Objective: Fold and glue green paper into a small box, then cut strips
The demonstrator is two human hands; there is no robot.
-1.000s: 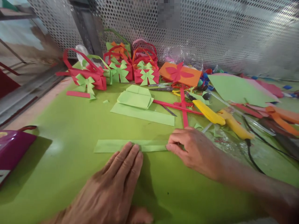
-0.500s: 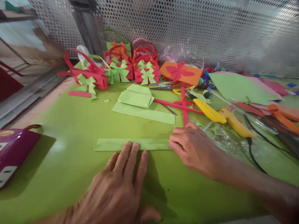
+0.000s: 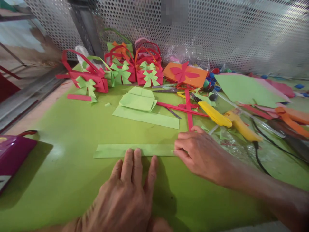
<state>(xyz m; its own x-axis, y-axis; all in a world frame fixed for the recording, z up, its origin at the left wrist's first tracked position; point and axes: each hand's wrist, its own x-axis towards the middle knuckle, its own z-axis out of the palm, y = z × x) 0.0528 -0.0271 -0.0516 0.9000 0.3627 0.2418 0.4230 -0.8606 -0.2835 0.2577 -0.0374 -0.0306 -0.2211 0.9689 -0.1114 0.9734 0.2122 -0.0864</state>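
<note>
A long, light green paper strip [image 3: 109,150] lies crosswise on the green table top, with a lengthwise crease. My left hand [image 3: 129,193] is spread out, its middle fingertips pressing on the strip's lower edge. At the strip's right end my right hand [image 3: 201,156] is closed, thumb and curled fingers gripping the paper; that end is hidden under them. Beyond the strip sits a folded light green paper piece [image 3: 137,100], resting partly on another flat green strip [image 3: 156,119].
Red paper baskets with green bows [image 3: 149,75] stand at the back before a perforated metal panel [image 3: 217,38]. On the right lie a yellow cutter [image 3: 213,114], a yellow glue gun [image 3: 242,125] with a cord, scissors [image 3: 166,90] and scraps. A purple box [image 3: 14,158] is at left.
My left hand's fingers have shifted slightly along the strip, the outer one farther right. My right hand keeps its grip. The whole view has moved a little.
</note>
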